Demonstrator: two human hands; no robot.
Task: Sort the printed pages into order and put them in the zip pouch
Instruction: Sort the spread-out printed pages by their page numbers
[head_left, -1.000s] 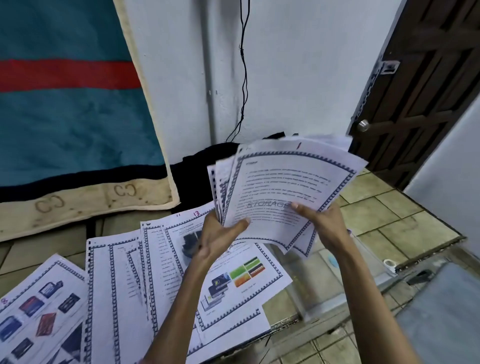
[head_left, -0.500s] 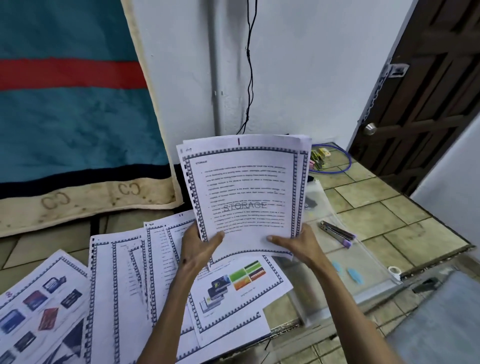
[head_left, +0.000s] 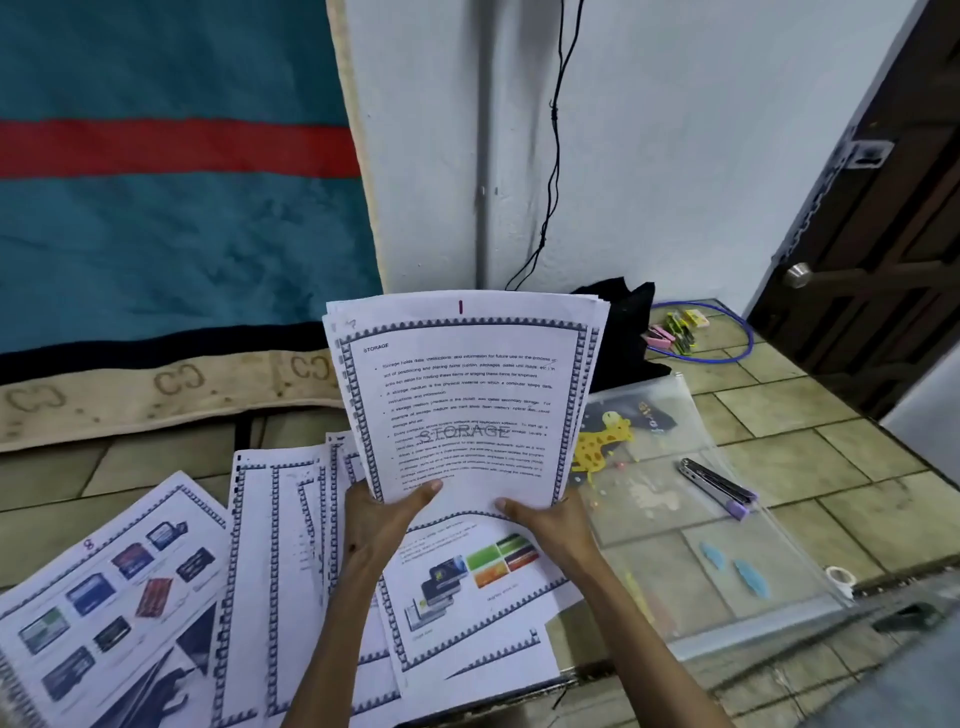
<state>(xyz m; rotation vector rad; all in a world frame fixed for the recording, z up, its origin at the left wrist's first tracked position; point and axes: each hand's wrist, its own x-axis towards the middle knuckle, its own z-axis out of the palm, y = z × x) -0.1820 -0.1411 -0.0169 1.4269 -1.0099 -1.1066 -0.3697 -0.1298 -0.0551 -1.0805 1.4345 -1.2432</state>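
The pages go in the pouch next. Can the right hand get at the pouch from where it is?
Probably yes: the pouch lies flat just right of the right hand, nothing between; but that hand grips the stack.

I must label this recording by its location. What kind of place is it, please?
Probably a room in a home, with the person working on the tiled floor. A blanket hangs on the left, a wooden door stands on the right, and loose printed pages lie spread about.

Loose pages (head_left: 249, 571) left – zip pouch (head_left: 737, 525) right, stapler (head_left: 719, 488) on it.
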